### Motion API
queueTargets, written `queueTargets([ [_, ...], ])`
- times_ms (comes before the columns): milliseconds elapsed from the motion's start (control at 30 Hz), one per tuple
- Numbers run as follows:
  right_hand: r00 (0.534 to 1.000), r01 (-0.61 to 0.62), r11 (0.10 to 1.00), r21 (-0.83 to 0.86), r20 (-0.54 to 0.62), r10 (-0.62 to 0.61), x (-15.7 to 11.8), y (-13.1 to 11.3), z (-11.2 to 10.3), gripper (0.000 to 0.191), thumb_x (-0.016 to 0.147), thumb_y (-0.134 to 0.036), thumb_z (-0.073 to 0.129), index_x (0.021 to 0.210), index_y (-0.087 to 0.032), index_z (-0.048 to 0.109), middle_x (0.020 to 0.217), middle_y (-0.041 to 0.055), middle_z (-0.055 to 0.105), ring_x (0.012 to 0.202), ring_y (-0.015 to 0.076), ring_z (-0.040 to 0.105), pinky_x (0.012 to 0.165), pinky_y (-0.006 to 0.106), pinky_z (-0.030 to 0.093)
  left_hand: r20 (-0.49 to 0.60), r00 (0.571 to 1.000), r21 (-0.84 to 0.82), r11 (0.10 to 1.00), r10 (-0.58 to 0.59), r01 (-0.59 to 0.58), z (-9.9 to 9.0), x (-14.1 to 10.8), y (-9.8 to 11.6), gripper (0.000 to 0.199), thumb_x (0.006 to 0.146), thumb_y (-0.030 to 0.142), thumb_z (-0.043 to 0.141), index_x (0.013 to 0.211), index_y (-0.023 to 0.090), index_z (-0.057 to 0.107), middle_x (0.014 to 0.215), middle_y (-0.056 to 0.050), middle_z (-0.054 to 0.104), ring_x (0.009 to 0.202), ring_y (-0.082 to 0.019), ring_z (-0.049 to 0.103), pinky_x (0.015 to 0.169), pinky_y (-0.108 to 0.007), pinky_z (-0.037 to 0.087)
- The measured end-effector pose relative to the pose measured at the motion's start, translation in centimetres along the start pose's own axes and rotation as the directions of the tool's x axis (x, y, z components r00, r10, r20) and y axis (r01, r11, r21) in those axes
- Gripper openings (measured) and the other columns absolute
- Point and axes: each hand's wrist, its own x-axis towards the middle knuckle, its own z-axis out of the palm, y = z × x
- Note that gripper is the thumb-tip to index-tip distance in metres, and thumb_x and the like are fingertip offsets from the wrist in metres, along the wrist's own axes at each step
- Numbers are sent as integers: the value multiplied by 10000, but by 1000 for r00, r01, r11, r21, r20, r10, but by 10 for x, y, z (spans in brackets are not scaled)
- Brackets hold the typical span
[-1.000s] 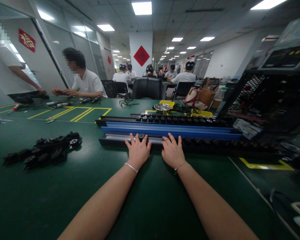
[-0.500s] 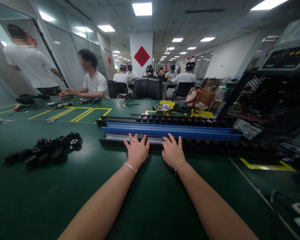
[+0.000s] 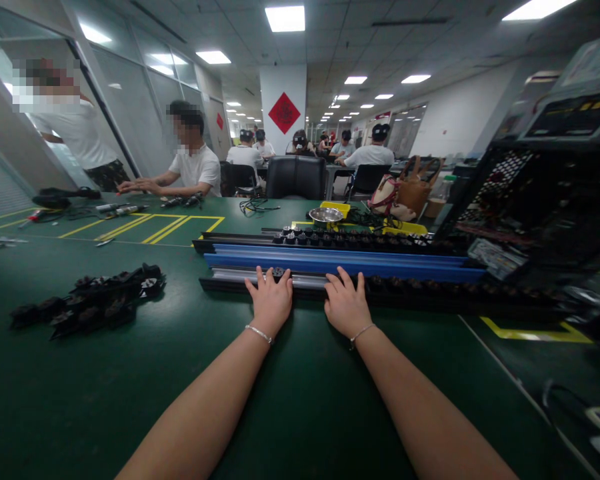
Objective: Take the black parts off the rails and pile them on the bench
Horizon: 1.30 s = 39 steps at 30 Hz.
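Note:
My left hand (image 3: 270,301) rests with fingers spread over the near black rail (image 3: 223,285), its fingertips around a small round black part (image 3: 279,273) in the rail's channel. To its right, my right hand (image 3: 347,303) lies on the same rail, fingers apart and nothing gripped. Several dark round parts (image 3: 420,285) sit in a row along the rail to the right of my right hand. Just behind lies a long blue rail (image 3: 340,259). Farther back, another black rail (image 3: 225,240) has rows of round black parts (image 3: 305,236) beside it.
Black part strips (image 3: 100,300) lie at left on the green table (image 3: 180,387). A metal bowl (image 3: 326,214) and yellow trays (image 3: 405,228) stand behind the rails. An open computer case (image 3: 545,193) is at right. A seated person (image 3: 196,167) works at back left.
My left hand has shifted slightly left along the near rail, with the small round part. My right hand has stayed in place. The standing person at back left has leaned.

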Motion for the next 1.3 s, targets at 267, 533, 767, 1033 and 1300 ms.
queueTargets([
  [267,1000,-4,1000,2,13,4,1,0,1,340,809,-199,430,1092,-172,616,1347,93,511,1351,285,246,1086,617,43,-13,1000,-8,1000,27,-27,-1,2,-3,445,939,380,254,1278,307,534,1330,-142,511,1343,-315,300,1026,-670,168],
  [533,1000,-5,1000,2,18,5,1,0,0,341,810,-196,429,1096,-172,613,1348,87,511,1351,283,249,1087,616,51,-3,1000,-26,1000,-2,2,-3,3,-8,436,936,374,266,1265,311,546,1327,-133,516,1344,-310,299,1028,-673,162],
  [767,1000,-8,1000,3,18,8,1,-1,-1,332,813,-196,430,1090,-172,613,1350,83,510,1352,279,248,1085,620,56,-21,1000,-20,1000,-4,3,-1,3,-11,438,939,371,254,1260,320,547,1321,-129,520,1344,-304,300,1024,-670,171],
  [1033,1000,-6,1000,-9,11,6,1,-2,-1,340,816,-200,425,1101,-174,610,1348,86,510,1351,275,251,1089,616,58,-43,999,-21,1000,-23,22,0,4,-16,440,939,364,249,1241,311,565,1299,-133,534,1336,-304,312,1017,-675,177],
  [1300,1000,-10,1000,-6,19,10,1,-2,-1,349,813,-205,423,1108,-172,607,1353,83,506,1354,275,246,1089,618,57,-28,998,-24,999,-50,49,-1,6,-20,439,939,358,251,1240,307,566,1307,-127,531,1334,-303,316,1017,-675,182],
])
